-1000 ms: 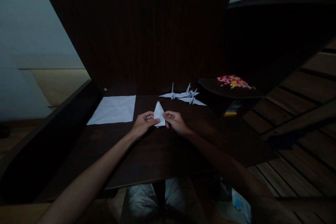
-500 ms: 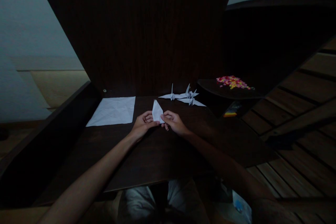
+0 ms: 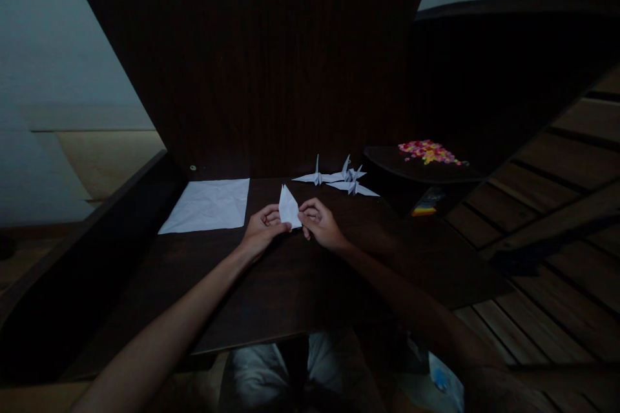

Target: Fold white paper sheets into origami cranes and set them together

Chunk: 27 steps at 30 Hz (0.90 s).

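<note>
A small piece of folded white paper [image 3: 289,208], with a split pointed tip facing away from me, is held between both hands above the dark desk. My left hand [image 3: 264,227] pinches its lower left side, thumb on the front and fingers behind. On the right edge, my right hand [image 3: 320,224] grips the paper between thumb and fingers. Behind the hands, several white paper cranes [image 3: 353,187] stand close together. A creased, unfolded white paper sheet [image 3: 208,206] lies flat to the left.
A low curved shelf [image 3: 421,175] at the right carries a heap of small pink, red and yellow pieces [image 3: 430,152]. The desk [image 3: 252,310] has a raised side panel at left and a tall back panel. Wooden slats lie beyond it at right.
The folded paper has shifted very slightly left. My right fingers have moved a little along its right edge; the left hand is nearly still.
</note>
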Each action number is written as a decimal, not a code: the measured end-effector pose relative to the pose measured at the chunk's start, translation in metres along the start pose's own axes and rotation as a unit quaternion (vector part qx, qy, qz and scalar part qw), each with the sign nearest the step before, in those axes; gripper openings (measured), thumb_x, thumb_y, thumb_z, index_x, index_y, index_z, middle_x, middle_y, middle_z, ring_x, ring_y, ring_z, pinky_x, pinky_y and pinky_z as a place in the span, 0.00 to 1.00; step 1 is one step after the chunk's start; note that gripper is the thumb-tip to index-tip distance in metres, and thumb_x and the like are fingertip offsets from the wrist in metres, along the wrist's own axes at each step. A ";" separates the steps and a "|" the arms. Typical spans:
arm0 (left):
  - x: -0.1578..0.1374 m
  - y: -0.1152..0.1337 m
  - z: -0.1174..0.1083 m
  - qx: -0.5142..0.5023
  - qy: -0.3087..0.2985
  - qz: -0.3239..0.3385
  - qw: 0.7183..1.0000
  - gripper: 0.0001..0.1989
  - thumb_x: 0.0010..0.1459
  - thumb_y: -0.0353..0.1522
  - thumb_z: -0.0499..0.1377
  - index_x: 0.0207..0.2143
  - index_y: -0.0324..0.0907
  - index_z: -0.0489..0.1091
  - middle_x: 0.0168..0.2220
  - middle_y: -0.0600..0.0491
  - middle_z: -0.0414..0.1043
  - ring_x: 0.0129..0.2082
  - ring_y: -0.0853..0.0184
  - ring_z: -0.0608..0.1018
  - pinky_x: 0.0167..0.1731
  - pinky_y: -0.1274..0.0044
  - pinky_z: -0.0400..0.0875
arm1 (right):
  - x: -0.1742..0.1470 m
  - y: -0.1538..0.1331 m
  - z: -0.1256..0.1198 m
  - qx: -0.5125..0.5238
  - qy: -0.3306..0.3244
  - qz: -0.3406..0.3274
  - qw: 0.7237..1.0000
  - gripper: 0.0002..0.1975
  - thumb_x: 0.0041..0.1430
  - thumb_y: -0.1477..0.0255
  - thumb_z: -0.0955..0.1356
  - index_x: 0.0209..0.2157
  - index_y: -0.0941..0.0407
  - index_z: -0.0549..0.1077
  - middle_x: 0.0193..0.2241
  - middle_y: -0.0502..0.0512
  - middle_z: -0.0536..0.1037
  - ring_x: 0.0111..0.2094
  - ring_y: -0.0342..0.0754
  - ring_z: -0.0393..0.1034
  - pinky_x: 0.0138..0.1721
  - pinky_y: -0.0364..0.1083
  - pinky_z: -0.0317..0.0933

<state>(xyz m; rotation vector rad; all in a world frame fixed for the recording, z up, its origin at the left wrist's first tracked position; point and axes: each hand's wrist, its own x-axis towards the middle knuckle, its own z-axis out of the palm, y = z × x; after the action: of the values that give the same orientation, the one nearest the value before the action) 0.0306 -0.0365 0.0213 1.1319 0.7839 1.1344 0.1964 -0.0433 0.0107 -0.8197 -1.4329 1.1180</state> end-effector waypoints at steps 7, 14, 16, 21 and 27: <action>-0.001 0.001 0.000 -0.005 0.007 0.013 1.000 0.23 0.34 0.27 0.70 0.36 0.36 0.69 0.29 0.53 0.77 0.30 0.69 0.78 0.36 0.77 0.72 | -0.002 0.001 0.003 -0.011 -0.031 0.006 0.999 0.14 0.55 0.60 0.67 0.34 0.55 0.62 0.22 0.43 0.67 0.14 0.36 0.61 0.13 0.37 0.55; 0.001 -0.001 0.000 -0.019 0.021 0.041 0.999 0.28 0.36 0.27 0.70 0.42 0.38 0.65 0.29 0.55 0.76 0.28 0.70 0.78 0.35 0.77 0.72 | -0.003 0.002 0.000 -0.026 -0.054 0.016 0.998 0.15 0.55 0.58 0.67 0.33 0.55 0.62 0.24 0.47 0.70 0.16 0.37 0.62 0.15 0.37 0.57; 0.001 -0.001 0.000 -0.020 0.030 0.054 0.998 0.29 0.35 0.27 0.70 0.42 0.40 0.63 0.30 0.56 0.76 0.28 0.70 0.78 0.34 0.77 0.72 | -0.003 0.001 0.000 -0.037 -0.050 0.020 0.998 0.15 0.54 0.59 0.67 0.33 0.56 0.63 0.25 0.47 0.71 0.17 0.37 0.62 0.15 0.37 0.57; -0.001 0.001 -0.001 0.036 0.029 0.056 0.997 0.17 0.41 0.32 0.68 0.34 0.40 0.67 0.28 0.55 0.76 0.27 0.69 0.78 0.34 0.77 0.71 | -0.003 0.001 0.002 -0.049 -0.033 0.019 0.998 0.15 0.52 0.61 0.69 0.34 0.55 0.63 0.24 0.47 0.71 0.17 0.37 0.63 0.15 0.37 0.58; -0.003 0.004 -0.002 0.099 0.016 0.046 0.994 0.11 0.42 0.35 0.67 0.28 0.38 0.74 0.27 0.52 0.76 0.30 0.64 0.77 0.37 0.73 0.70 | -0.003 -0.001 0.002 -0.047 -0.017 0.032 0.998 0.14 0.51 0.62 0.69 0.33 0.56 0.64 0.23 0.47 0.71 0.16 0.37 0.63 0.14 0.37 0.58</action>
<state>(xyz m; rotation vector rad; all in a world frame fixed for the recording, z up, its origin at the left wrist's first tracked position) 0.0265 -0.0388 0.0241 1.3284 0.8915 1.1731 0.1952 -0.0465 0.0105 -0.9224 -1.5067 1.1238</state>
